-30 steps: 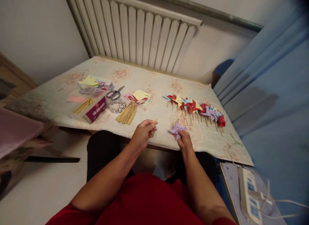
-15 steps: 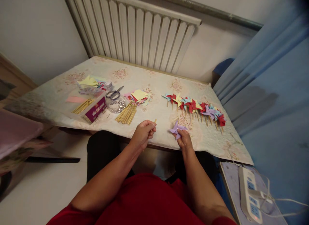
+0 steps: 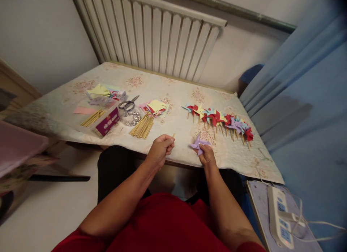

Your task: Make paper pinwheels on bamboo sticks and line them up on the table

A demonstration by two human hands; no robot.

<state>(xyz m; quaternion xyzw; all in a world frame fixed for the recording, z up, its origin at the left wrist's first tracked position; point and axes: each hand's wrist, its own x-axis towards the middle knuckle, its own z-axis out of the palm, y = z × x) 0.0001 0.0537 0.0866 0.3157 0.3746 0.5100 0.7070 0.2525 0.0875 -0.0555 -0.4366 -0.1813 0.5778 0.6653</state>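
My left hand (image 3: 162,148) is closed round a thin wooden stick (image 3: 174,135), whose tip sticks out past the thumb. In my right hand (image 3: 207,154) is a purple paper pinwheel (image 3: 200,144), pinched near its middle between thumb and fingers. The two hands are apart, over the table's front edge. To the left of my left hand lies a bundle of wooden sticks (image 3: 142,127), with a stack of coloured paper squares (image 3: 155,107) behind it. Beyond my right hand, a row of pinwheels on sticks (image 3: 216,119) lies across the table.
A purple-labelled box (image 3: 107,122) holds sticks at the left, next to a clear round container (image 3: 130,118) of small shiny pieces. Scissors (image 3: 128,105) rest on that container. More coloured paper (image 3: 100,91) lies behind. A power strip (image 3: 281,216) with cables sits at the lower right.
Both hands keep nearly the same place and grip. The stick's tip by my left hand has shifted very slightly to the left.
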